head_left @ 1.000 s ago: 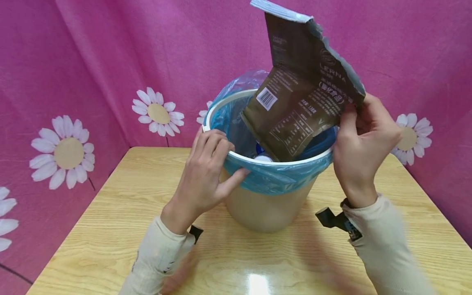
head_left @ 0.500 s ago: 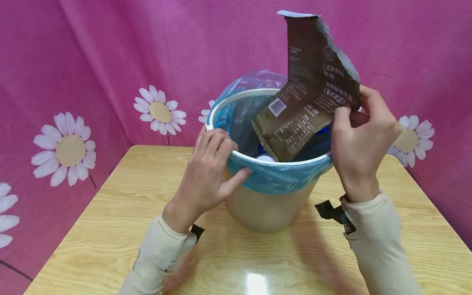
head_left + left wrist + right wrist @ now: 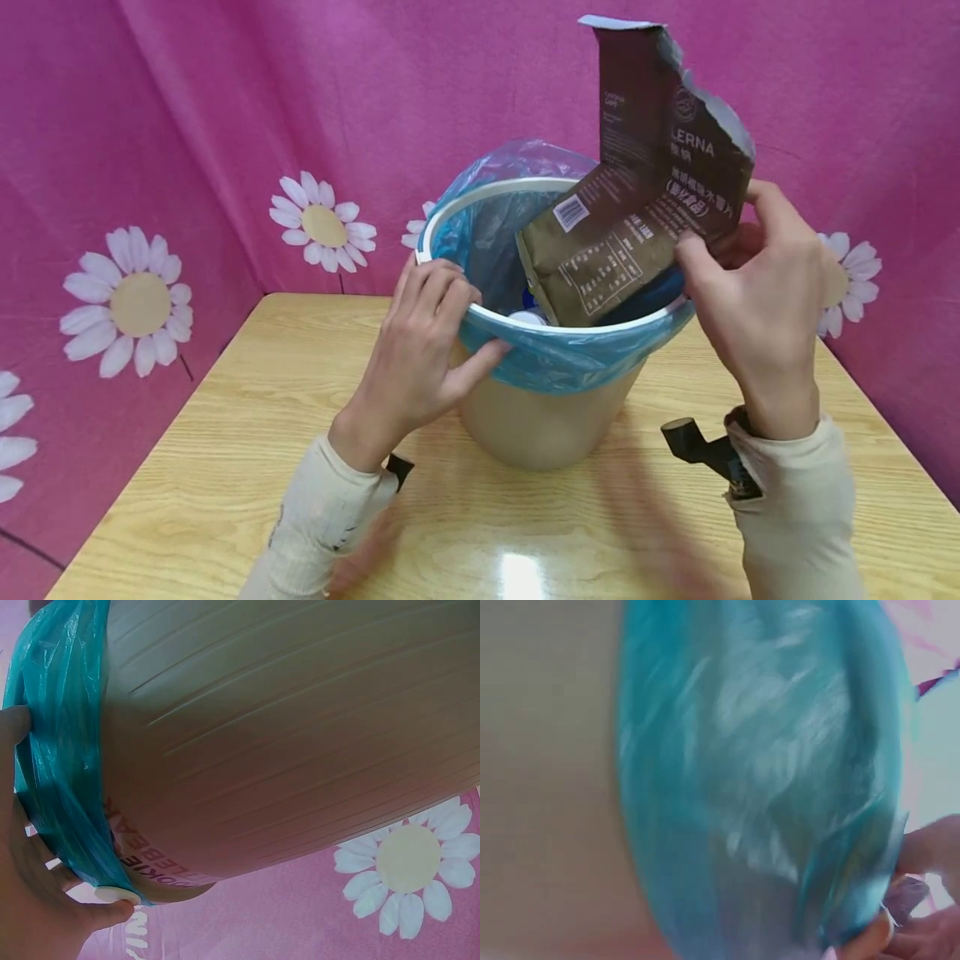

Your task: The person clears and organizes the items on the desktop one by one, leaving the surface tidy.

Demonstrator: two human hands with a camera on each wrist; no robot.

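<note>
**Torn snack bag half in the lined bin**

Head view: the right hand [image 3: 757, 300] pinches a torn brown snack bag [image 3: 637, 225] by its edge; the bag's lower end dips inside the bin [image 3: 540, 417], its top stands well above the white rim. The left hand [image 3: 423, 342] grips the rim, fingers curled over it and thumb on the blue liner [image 3: 555, 362]. A white cap shows at the bottom. The tall bag could catch on the rim and tip out over the table [image 3: 225, 467].

Left wrist view: only here does the bin's ribbed wall [image 3: 300, 735] show close, with printed lettering low down; the thumb [image 3: 105, 911] presses the liner.

Right wrist view: blurred liner [image 3: 765, 772] and fingertips [image 3: 922, 855]; the bag itself is unseen.
</note>
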